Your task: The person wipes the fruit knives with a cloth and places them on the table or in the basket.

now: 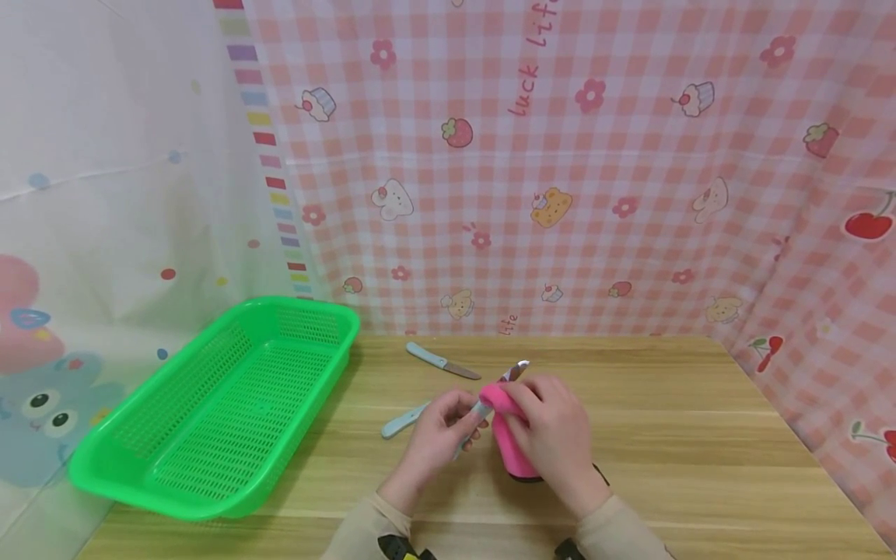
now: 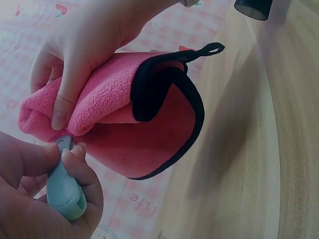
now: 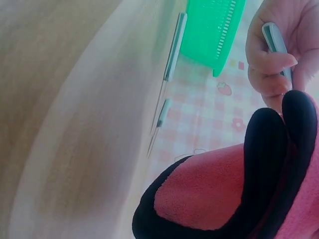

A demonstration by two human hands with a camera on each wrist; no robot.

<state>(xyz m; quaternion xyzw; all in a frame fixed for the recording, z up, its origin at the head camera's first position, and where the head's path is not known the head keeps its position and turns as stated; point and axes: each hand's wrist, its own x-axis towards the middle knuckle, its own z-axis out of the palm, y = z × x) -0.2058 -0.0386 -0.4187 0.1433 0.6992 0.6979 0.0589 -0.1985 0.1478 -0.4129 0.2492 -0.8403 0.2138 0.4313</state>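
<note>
My left hand [image 1: 435, 435] pinches the light blue handle [image 2: 65, 191] of a knife between thumb and fingers. A pink cloth [image 2: 107, 97] with black edging and a small black loop is folded around the knife's blade. My right hand [image 1: 556, 435] grips the cloth from above, thumb pressed onto it close to the handle. Beyond the cloth, the shiny blade tip [image 1: 518, 370] sticks out in the head view. The cloth's loose end hangs below my right hand. The middle of the blade is hidden inside the fold.
Two more blue-handled knives lie on the wooden table [image 1: 700, 435]: one farther back [image 1: 425, 355], another [image 1: 402, 421] partly behind my left hand. A green plastic basket [image 1: 245, 420] stands at the left. Patterned curtains [image 1: 490, 257] enclose the back and sides.
</note>
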